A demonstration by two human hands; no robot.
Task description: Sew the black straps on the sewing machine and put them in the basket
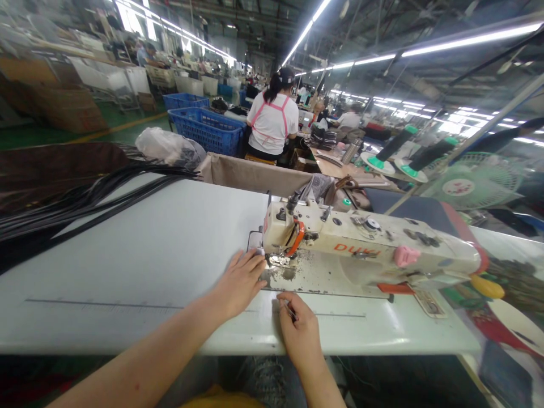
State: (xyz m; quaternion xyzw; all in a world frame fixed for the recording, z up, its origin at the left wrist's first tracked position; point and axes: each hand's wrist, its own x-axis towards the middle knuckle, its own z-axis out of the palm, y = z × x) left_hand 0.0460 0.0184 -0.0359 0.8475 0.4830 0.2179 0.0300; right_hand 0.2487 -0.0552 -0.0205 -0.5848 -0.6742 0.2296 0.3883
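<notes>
A cream sewing machine (335, 235) with orange lettering stands on the pale table (170, 243). My left hand (243, 279) lies palm down beside the needle area, its fingers stretched out and the tips near the presser foot (278, 260). Anything under those fingers is hidden. Close to the table's front, my right hand (300, 326) is closed with thumb and forefinger around a thin metal tool (289, 309). Its exact kind cannot be made out. Dark lint is scattered over the machine bed (293, 277).
Long black strips (97, 198) hang over the table's left side. Behind it are a fabric-lined bin (255, 170), blue crates (208, 130) and a seated person (274, 116). Thread cones (395, 144) and a green fan (471, 181) stand at the right.
</notes>
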